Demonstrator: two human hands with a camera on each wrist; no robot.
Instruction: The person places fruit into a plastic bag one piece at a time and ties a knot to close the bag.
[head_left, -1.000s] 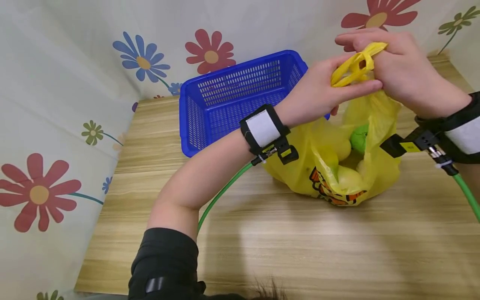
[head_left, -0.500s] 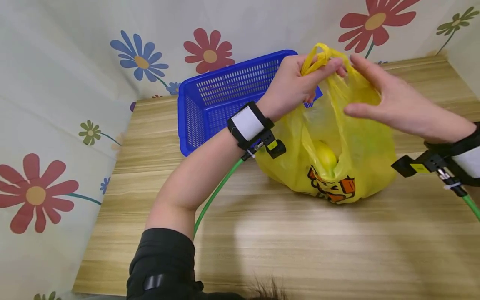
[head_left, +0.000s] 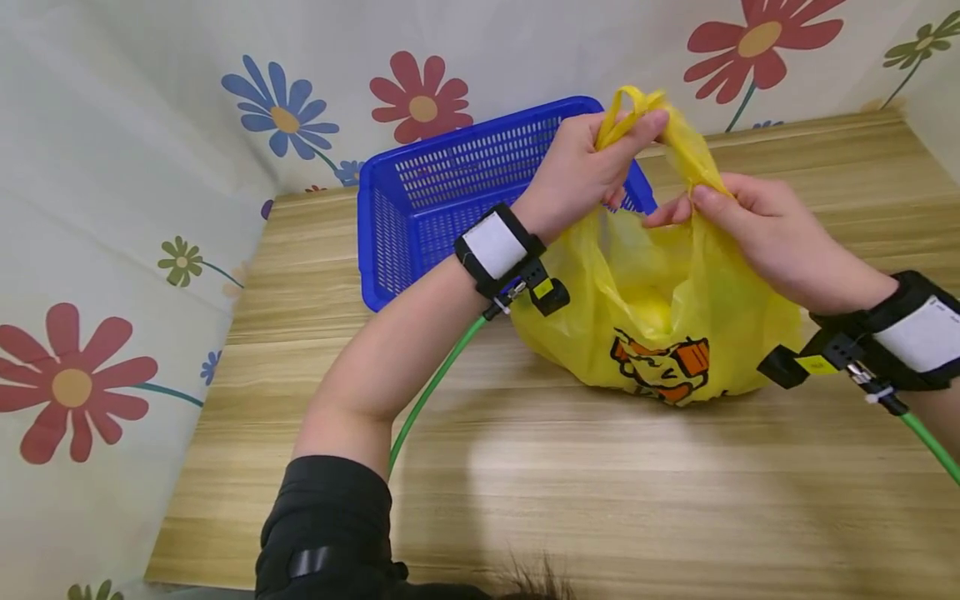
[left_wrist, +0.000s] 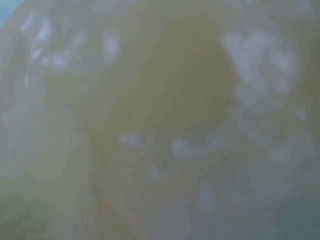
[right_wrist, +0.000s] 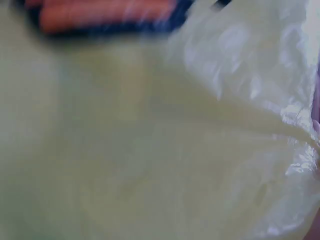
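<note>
A yellow plastic bag (head_left: 750, 333) with a black and orange cartoon print sits on the table, and a rounded yellow thing shows through its mouth. My left hand (head_left: 592, 167) pinches the bag's handles near the top, between thumb and fingers. Lower on the right, my right hand (head_left: 772, 225) pinches the side of the bag's handle, its thumb in front. In the left wrist view the bag's blurred plastic (left_wrist: 175, 75) fills the picture. The right wrist view shows plastic with part of the orange print (right_wrist: 107, 15) and a sliver of hand at the right edge.
Behind the left forearm, a blue perforated plastic basket (head_left: 386, 242) stands at the back of the wooden table (head_left: 525, 483). A flower-printed cloth (head_left: 187, 150) hangs along the back and left. A green cable (head_left: 431, 408) runs from each wrist camera.
My right hand left the top of the handles, opened, then came down and took hold of the bag's right side. My left hand moved left with the handles, then stayed nearly still.
</note>
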